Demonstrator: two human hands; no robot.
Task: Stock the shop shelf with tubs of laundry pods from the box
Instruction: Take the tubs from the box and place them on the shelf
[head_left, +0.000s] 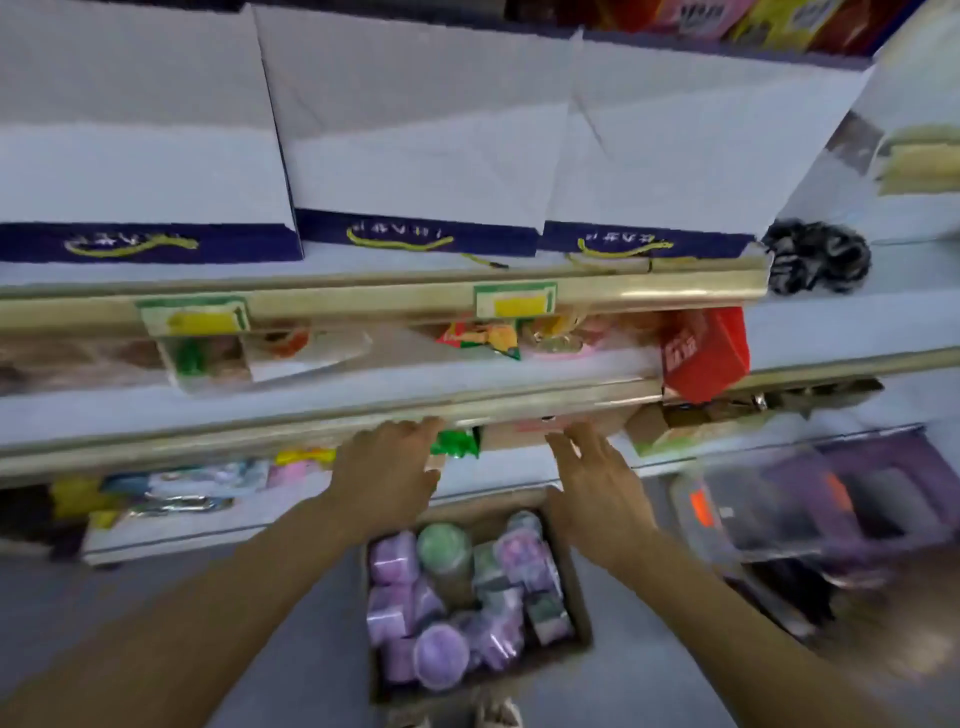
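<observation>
A cardboard box stands on the floor below me, filled with several tubs of laundry pods, mostly purple and some green. My left hand and my right hand are both raised above the box, fingers spread and holding nothing. Their fingertips reach toward the metal edge of a shop shelf. The view is blurred by motion.
Higher shelves hold white and navy gift bags, snack packets and a red carton. A lower shelf at left holds mixed packets. A clear plastic crate sits at right, beside the box. A black scrunchie lies on a shelf.
</observation>
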